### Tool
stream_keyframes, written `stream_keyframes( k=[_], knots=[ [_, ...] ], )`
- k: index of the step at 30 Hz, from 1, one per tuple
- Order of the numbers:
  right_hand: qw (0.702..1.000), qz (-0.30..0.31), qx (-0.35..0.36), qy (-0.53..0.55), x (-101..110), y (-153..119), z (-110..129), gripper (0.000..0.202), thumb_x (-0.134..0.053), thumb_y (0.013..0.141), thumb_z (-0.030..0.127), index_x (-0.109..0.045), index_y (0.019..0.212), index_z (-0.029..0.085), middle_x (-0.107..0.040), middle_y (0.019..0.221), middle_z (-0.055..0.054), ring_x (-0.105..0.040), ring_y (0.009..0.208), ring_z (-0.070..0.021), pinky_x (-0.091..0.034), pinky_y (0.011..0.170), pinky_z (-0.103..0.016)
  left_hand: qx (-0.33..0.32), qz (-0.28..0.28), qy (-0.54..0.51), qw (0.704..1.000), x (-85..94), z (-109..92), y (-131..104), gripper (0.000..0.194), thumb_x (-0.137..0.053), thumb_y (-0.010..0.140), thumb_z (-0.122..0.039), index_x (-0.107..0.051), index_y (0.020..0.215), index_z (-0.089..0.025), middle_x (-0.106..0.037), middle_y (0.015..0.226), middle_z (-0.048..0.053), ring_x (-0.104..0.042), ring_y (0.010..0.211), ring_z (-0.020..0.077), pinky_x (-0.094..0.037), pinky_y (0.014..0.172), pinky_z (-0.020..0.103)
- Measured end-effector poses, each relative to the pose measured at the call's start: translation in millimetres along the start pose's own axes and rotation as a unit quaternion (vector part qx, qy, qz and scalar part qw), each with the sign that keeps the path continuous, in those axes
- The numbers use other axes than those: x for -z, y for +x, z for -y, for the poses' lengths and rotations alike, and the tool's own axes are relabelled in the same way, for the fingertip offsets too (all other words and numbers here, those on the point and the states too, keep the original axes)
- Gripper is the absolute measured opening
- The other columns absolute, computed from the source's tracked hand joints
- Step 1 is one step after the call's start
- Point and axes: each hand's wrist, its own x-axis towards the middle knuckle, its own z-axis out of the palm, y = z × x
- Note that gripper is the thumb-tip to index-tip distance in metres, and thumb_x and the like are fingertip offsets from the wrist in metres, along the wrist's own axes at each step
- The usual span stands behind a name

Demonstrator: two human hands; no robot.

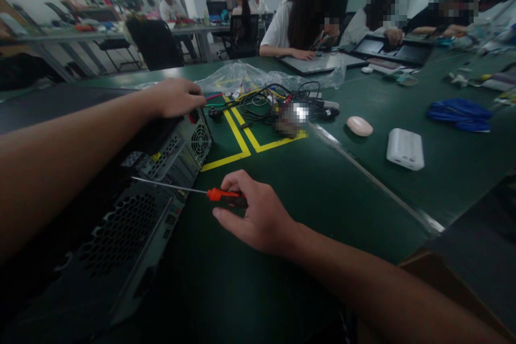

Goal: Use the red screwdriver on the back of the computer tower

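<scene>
A dark computer case (116,236) lies at the left, its rear panel with the honeycomb vent and ports turned toward me. My left hand (177,98) holds the far end of the case, fingers bent over the edge near the round fan grille (200,141). In my right hand (262,212) is a screwdriver (221,196) with an orange and black handle, gripped between thumb and fingers. Its long thin shaft points left across the rear panel. The tip is by the dark edge above the vent; whether it touches a screw I cannot tell.
Yellow tape lines (229,160) mark the green table (322,193). Beyond them lie tangled cables (258,102) and clear plastic film (242,72). To the right are a pink oval object (359,126), a white box-shaped device (405,149) and blue cloth (459,114). People work across the table.
</scene>
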Motion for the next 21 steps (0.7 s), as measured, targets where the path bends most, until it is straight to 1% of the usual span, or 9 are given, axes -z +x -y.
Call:
stream_keyframes(
  k=[2,4,10,17,21],
  knots=[
    [1.0,0.0,0.002,-0.009,0.4,0.1,-0.7,0.018,-0.07,0.102,0.036,-0.06,0.114,0.026,-0.075,0.099,-0.001,-0.069,0.082,-0.0197,-0.05,0.077,-0.036,-0.002,-0.002,-0.001,1.0,-0.3,0.5,0.3,0.075,-0.035,0.101,-0.053,-0.08,0.139,-0.007,-0.078,0.125,0.025,-0.071,0.113,0.0406,-0.053,0.103,0.051],
    [1.0,0.001,0.006,-0.015,1.1,0.5,-0.8,0.013,-0.068,0.104,0.034,-0.06,0.111,0.026,-0.074,0.096,-0.001,-0.066,0.08,-0.0186,-0.048,0.076,-0.035,0.0,-0.002,0.0,1.0,-0.8,1.6,1.3,0.075,-0.035,0.101,-0.053,-0.08,0.14,-0.007,-0.078,0.124,0.025,-0.072,0.111,0.0404,-0.053,0.103,0.052],
    [1.0,0.006,0.006,-0.011,2.1,0.8,0.4,0.012,-0.068,0.106,0.035,-0.061,0.112,0.026,-0.074,0.096,0.0,-0.063,0.08,-0.0177,-0.047,0.075,-0.034,0.003,-0.001,0.009,1.0,-0.6,2.3,2.6,0.075,-0.035,0.101,-0.055,-0.079,0.141,-0.009,-0.078,0.126,0.023,-0.072,0.114,0.0396,-0.054,0.104,0.051],
    [1.0,0.004,0.009,-0.006,2.4,0.9,0.7,0.013,-0.068,0.105,0.035,-0.061,0.111,0.026,-0.073,0.095,0.0,-0.062,0.077,-0.0177,-0.045,0.074,-0.034,0.0,0.0,0.001,1.0,-0.1,0.3,1.1,0.074,-0.035,0.101,-0.052,-0.081,0.14,-0.008,-0.079,0.12,0.022,-0.072,0.107,0.0377,-0.055,0.102,0.05],
    [1.0,0.002,0.005,-0.009,2.4,0.6,1.2,0.012,-0.069,0.105,0.034,-0.061,0.11,0.027,-0.073,0.096,0.0,-0.062,0.078,-0.0175,-0.045,0.074,-0.033,0.0,-0.008,0.0,1.0,-0.4,2.7,1.8,0.072,-0.037,0.102,-0.053,-0.082,0.139,-0.012,-0.08,0.122,0.021,-0.073,0.109,0.0381,-0.055,0.104,0.051]
  ],
)
